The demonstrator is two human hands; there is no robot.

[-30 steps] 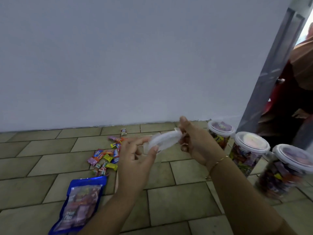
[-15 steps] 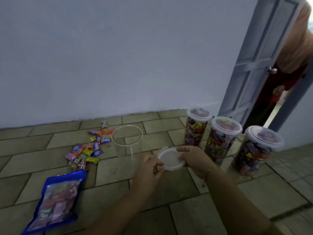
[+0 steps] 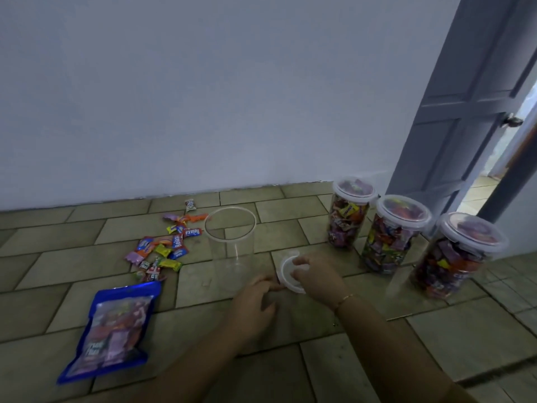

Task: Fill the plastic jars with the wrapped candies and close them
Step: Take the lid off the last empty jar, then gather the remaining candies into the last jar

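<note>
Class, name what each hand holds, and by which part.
The right hand grips the white lid from above by its rim. The left hand holds nothing visible, fingertips near the lid's edge.

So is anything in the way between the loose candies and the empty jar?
Nothing visible. The loose candies lie on the floor just left of the empty jar, whose mouth is open. Its lid sits under the right hand, beside the jar.

Left hand (image 3: 255,301): low over the floor, back of the hand up, fingers loosely curled, fingertips reaching toward the right hand; whether they touch anything cannot be told.
Right hand (image 3: 315,276): palm down, fingers bent in a grip on the lid (image 3: 286,274).
Right wrist: wears a thin bracelet (image 3: 345,299).
Forearms: both bare, reaching forward.
</note>
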